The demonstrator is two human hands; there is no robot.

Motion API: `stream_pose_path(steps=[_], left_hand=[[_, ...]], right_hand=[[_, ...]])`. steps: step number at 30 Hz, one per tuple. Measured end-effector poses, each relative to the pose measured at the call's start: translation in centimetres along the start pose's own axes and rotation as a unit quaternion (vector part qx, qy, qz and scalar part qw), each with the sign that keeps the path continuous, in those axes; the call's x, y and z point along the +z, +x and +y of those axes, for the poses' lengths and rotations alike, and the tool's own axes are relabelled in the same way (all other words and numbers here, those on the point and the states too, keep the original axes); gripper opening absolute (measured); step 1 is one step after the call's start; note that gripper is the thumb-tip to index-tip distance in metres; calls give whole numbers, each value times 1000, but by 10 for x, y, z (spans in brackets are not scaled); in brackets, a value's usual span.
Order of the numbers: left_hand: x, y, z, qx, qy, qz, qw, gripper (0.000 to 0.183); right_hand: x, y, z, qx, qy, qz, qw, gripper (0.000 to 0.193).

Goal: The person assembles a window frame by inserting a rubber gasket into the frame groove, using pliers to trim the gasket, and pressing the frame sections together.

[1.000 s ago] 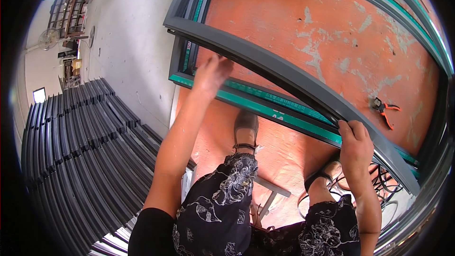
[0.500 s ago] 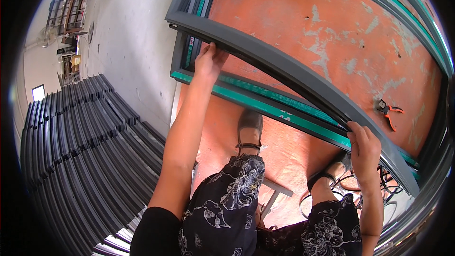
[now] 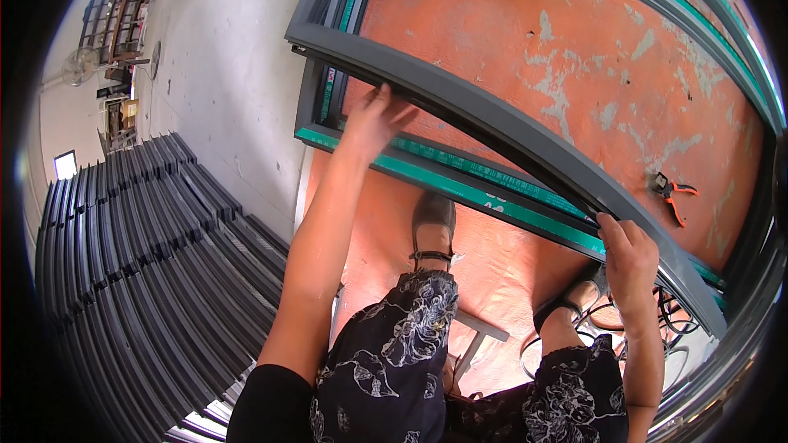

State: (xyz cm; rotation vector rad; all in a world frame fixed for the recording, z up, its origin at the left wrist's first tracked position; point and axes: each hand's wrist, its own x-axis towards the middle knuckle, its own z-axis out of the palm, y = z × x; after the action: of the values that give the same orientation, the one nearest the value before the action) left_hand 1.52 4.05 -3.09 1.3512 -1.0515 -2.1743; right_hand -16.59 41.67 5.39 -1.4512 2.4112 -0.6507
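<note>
A large dark grey window frame (image 3: 484,98) is propped in front of me, its near rail slanting from upper left to lower right. Just below this rail, my left hand (image 3: 374,123) has its fingers spread, slightly blurred, with the fingertips close to a dark groove. Farther right, my right hand (image 3: 629,256) is closed against the rail's lower edge, its fingers curled; whatever lies between them is hidden. Under the rail is another frame bar with green protective film (image 3: 460,182). Loops of thin black strip (image 3: 675,316) hang beside my right wrist.
Orange-handled cutting pliers (image 3: 675,194) lie on the worn orange floor (image 3: 492,0) inside the frame. Stacked dark profiles (image 3: 156,279) fill the left side. A metal stool or stand leg (image 3: 476,328) shows between my legs. A fan (image 3: 82,66) stands far left.
My left hand has come away from the rail's underside and moved slightly right and down, its fingers spreading. My right hand and the frame stay nearly where they were.
</note>
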Motion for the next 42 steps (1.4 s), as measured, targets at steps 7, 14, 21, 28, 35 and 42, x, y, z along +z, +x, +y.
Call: stream_pose_path(steps=[7, 14, 21, 28, 35, 42], left_hand=[[11, -11, -7, -31, 39, -21, 999, 26], [14, -14, -13, -49, 31, -51, 997, 23], [38, -28, -28, -66, 56, -46, 995, 30], [35, -35, -32, -96, 44, -75, 992, 25], [82, -44, -59, -175, -26, -157, 972, 29], [56, -38, -43, -104, 48, -106, 988, 28]], right_hand=[[8, -7, -2, -34, -70, -38, 996, 35], [11, -11, -7, -17, -71, -42, 996, 31], [12, -10, -8, -8, -74, -28, 997, 31], [28, -11, -7, -20, -74, -31, 997, 33], [-3, -19, 4, -8, -119, -27, 993, 37], [24, -9, -4, -14, -55, -7, 998, 41]])
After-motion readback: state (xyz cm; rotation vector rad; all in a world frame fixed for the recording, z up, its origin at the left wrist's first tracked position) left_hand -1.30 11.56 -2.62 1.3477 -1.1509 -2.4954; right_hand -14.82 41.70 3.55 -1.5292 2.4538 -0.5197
